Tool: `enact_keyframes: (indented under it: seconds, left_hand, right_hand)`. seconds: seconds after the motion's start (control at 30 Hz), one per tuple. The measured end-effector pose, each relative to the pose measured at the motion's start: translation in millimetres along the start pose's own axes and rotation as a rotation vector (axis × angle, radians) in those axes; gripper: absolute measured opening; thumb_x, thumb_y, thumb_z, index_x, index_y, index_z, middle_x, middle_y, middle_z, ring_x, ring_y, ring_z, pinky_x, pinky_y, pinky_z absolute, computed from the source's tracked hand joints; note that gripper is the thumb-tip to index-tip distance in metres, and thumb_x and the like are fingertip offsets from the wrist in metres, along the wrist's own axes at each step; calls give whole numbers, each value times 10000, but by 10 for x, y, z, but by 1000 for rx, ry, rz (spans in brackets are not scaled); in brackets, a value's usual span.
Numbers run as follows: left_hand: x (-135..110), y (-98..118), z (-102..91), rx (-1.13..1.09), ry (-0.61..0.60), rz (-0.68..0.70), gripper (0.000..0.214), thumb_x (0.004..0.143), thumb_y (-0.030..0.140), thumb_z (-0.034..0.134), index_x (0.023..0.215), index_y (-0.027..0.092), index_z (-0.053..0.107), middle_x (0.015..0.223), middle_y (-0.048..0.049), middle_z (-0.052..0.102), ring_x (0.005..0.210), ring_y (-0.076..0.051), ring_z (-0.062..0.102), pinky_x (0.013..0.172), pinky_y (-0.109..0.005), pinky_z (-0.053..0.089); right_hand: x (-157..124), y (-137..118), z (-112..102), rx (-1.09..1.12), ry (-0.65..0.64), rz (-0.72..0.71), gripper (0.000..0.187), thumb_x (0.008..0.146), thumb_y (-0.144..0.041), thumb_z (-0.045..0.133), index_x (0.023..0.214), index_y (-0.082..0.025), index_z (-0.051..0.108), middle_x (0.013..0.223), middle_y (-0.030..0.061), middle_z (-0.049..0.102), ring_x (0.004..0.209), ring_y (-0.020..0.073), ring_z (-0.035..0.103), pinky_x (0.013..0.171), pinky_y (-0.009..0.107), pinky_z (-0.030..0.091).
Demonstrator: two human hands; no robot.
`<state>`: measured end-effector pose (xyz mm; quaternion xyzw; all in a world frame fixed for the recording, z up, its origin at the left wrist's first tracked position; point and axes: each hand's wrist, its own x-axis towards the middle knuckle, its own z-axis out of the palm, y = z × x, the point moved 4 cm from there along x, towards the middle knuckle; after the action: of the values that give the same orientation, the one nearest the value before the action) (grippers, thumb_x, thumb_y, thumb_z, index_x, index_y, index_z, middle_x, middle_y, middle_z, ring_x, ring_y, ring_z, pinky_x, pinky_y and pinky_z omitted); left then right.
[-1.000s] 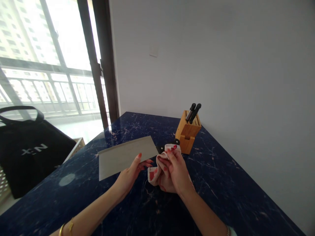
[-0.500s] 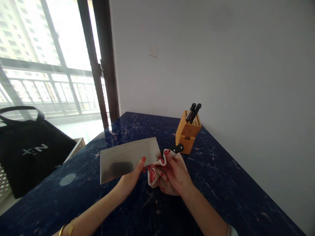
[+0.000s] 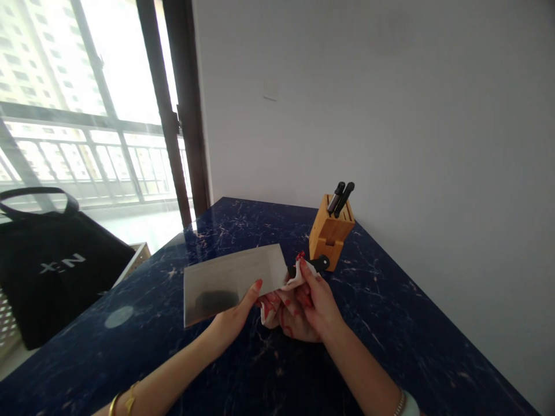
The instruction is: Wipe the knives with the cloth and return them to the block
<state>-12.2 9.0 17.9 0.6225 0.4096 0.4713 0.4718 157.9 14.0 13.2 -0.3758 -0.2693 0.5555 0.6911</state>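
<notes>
A wide cleaver [image 3: 234, 280] is held above the table, its broad steel blade pointing left. My left hand [image 3: 236, 312] grips the blade near its lower edge, thumb on the upper face and fingers hidden beneath. A white cloth with red markings [image 3: 288, 315] is bunched in my right hand [image 3: 318, 300]. That hand pinches the cloth around the cleaver's black handle [image 3: 321, 263], whose riveted end sticks out to the right. Part of the cloth hangs below both hands.
A wooden knife block [image 3: 332, 231] with two black-handled knives [image 3: 342, 199] stands just behind the handle. The dark blue marbled table [image 3: 173, 370] meets a wall behind and at right. To the left sits a black bag [image 3: 60, 271] beside a pale basket [image 3: 139, 254].
The cleaver has shifted slightly right with my left hand. My right hand has slid the cloth a little along the handle toward its end.
</notes>
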Motion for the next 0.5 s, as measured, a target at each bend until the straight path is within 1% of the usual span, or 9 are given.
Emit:
enact_keyframes:
  seconds: [0.07,0.13,0.27,0.37,0.43,0.5]
  left_hand:
    - [-4,18,19,17,-98,17,416,854,449,371,728,176,659,760,-51,661,799,-191,595,820,-281,419]
    - [-12,51,21,17,-145,23,447,872,443,325,736,183,662,762,-51,660,807,-189,595,809,-277,421]
    - [-29,133,23,18,-175,-1,487,877,448,291,685,198,663,721,-40,666,768,-192,604,810,-287,421]
    - [-29,199,7,59,-160,51,485,878,433,300,628,213,651,699,-16,666,726,-178,609,853,-281,399]
    - [-27,234,-2,101,-157,116,460,871,417,331,602,220,648,701,-10,667,730,-173,611,890,-272,374]
    - [-36,244,12,132,-182,154,428,858,408,361,604,224,651,713,-15,671,759,-179,610,921,-272,351]
  right_hand:
    - [31,-54,-35,3,26,-6,330,615,-410,713,564,-169,494,372,-110,321,311,17,241,291,154,200]
    - [73,-109,-96,-29,60,-6,344,616,-425,704,542,-172,483,373,-108,308,315,21,244,297,161,214]
    - [166,-234,-255,-145,131,-51,394,633,-436,671,486,-200,391,371,-106,293,312,32,234,297,177,215]
    - [201,-304,-336,-198,155,-72,393,648,-428,648,477,-208,371,352,-105,297,295,37,220,288,185,195]
    - [202,-331,-361,-242,168,-84,351,651,-419,642,492,-204,414,343,-99,325,286,44,244,286,191,202]
    - [199,-346,-375,-294,184,-106,263,654,-400,637,565,-190,506,387,-73,438,311,66,350,310,199,274]
